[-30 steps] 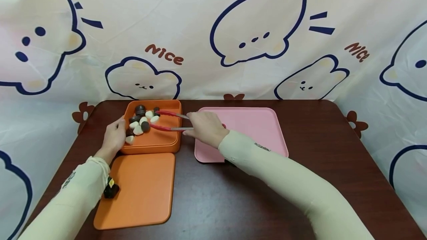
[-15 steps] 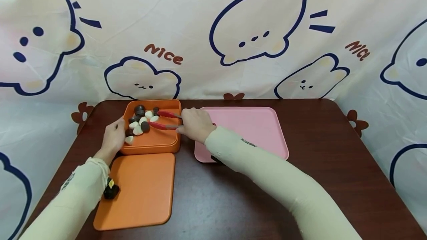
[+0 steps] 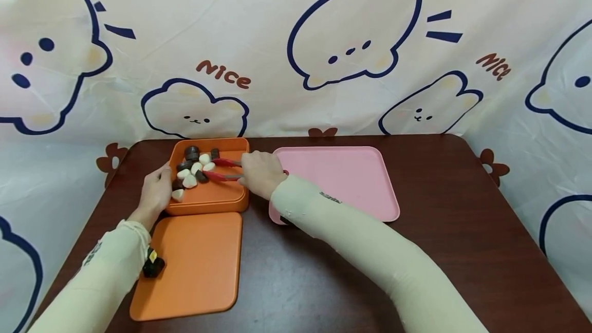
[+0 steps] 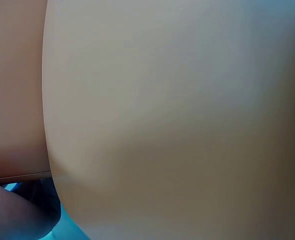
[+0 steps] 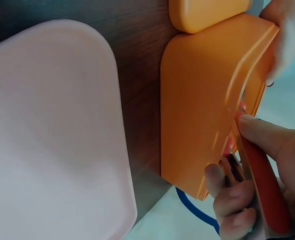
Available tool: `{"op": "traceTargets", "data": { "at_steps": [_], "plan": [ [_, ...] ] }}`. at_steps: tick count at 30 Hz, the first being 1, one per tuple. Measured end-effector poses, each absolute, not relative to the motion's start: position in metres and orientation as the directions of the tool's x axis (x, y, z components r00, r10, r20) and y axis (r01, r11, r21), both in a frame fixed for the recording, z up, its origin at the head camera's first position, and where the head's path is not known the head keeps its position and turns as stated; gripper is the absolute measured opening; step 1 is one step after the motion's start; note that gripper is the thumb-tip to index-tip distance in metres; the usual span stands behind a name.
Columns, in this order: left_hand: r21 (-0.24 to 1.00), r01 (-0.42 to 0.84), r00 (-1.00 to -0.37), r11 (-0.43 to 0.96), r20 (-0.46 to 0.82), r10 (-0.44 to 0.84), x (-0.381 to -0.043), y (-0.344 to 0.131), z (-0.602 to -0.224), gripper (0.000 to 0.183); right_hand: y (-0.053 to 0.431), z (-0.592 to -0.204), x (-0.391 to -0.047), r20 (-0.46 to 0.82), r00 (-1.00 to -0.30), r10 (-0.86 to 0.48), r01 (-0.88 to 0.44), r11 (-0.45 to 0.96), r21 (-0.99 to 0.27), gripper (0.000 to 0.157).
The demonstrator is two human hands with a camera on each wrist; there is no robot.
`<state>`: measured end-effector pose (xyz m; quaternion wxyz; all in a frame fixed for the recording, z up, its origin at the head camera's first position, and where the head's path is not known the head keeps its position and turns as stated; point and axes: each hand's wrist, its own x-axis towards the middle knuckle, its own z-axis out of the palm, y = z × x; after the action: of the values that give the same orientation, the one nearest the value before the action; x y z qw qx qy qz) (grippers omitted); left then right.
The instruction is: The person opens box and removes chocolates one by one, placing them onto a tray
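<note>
Gripping spread tongs (image 3: 223,177) in right hand (image 3: 262,172) over box (image 3: 208,208); can't confirm contact with pieces (image 3: 189,182). Holding box's left side with left hand (image 3: 156,189), fingers partly hidden.

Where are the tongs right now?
In the head view, left of centre: the tongs are in the right hand, reaching over the right side of the orange box to the dark and white pieces.

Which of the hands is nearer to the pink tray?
Right. The right hand, holding tongs, is by the left edge of the pink tray; the left hand holds the orange box, farther left.
</note>
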<state>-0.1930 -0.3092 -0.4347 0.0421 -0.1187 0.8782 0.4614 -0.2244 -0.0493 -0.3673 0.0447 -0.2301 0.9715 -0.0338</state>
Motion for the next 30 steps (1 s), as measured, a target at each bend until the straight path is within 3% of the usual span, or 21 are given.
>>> {"op": "traceTargets", "data": {
  "at_steps": [11,22,30],
  "plan": [
    [0.795,-0.258,-0.965,0.549,-0.188,-0.18,-0.192,-0.312,-0.434,0.061,-0.043,-0.373,-0.226,-0.053,-0.899,-0.435,-0.423,0.893,-0.152,0.034],
    [0.786,-0.245,-0.968,0.568,-0.171,-0.182,-0.195,-0.311,-0.435,0.062,-0.021,-0.362,-0.223,-0.035,-0.915,-0.402,-0.374,0.878,-0.299,0.038],
    [0.791,-0.253,-0.967,0.557,-0.192,-0.166,-0.194,-0.311,-0.435,0.062,-0.006,-0.358,-0.219,-0.004,-0.9,-0.435,-0.418,0.867,-0.27,0.04]
  ]
}}
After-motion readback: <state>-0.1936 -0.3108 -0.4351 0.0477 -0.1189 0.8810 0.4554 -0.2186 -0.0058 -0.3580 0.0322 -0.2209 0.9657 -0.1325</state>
